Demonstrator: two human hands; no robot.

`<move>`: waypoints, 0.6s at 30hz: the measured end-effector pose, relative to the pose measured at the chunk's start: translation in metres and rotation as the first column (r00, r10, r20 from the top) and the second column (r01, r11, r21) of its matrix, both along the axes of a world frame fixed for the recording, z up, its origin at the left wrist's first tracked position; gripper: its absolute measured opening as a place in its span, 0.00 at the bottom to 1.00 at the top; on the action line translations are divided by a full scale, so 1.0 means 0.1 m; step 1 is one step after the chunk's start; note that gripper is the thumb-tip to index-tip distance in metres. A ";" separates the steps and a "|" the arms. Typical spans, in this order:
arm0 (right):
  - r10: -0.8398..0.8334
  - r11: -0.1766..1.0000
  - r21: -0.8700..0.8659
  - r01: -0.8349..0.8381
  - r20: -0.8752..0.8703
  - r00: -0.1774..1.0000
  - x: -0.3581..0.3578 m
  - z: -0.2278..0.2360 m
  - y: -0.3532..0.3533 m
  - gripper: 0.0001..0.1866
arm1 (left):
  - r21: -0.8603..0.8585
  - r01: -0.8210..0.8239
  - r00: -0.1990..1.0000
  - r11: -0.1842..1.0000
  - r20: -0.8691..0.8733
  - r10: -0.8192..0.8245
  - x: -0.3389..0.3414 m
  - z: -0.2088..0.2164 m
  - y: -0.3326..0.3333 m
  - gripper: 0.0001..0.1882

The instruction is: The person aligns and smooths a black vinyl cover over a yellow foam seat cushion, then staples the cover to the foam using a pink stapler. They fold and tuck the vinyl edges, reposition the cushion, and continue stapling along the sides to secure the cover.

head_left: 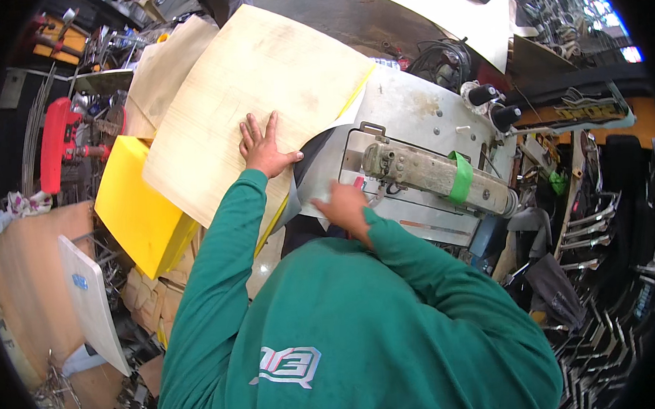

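The left hand [264,147] is laid flat, fingers spread wide, on a big tan sheet [248,97] that's draped over the sewing machine table [419,111], so nothing is actually gripped, just pressed down. The right hand [345,207] is curled loosely on the grey material [319,183] right by the head of the sewing machine [429,173], though whether anything's pinched can't really be told. A yellow foam block [139,214] is seen under the sheet's left edge, with a red tool [56,141] further left.
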State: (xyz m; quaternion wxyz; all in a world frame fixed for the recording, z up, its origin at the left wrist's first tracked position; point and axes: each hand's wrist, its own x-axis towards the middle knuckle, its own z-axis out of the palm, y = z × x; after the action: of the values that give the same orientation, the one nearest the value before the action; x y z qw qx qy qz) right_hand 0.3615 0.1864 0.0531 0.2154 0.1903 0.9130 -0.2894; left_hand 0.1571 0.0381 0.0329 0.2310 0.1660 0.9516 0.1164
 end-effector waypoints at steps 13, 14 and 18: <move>-0.093 0.994 0.050 0.097 -0.091 0.992 -0.10 -0.94 0.07 0.20 | 0.038 0.041 0.999 0.998 -0.023 -0.040 0.05 -0.06 -0.05 0.71; -0.073 0.997 -0.028 0.071 -0.084 0.994 -0.13 -0.96 0.09 0.19 | 0.034 0.044 0.999 0.998 -0.032 -0.043 0.05 -0.04 -0.05 0.70; -0.160 0.778 -0.612 0.144 0.028 0.987 -0.09 -0.90 0.22 0.19 | 0.042 0.033 0.999 0.999 -0.013 -0.032 0.06 -0.01 -0.04 0.70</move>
State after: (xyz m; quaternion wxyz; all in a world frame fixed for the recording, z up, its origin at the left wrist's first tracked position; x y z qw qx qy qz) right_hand 0.3524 0.2086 -0.0367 0.2294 0.1796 0.7546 -0.5879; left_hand 0.1631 0.0336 0.0322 0.2236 0.1871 0.9474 0.1318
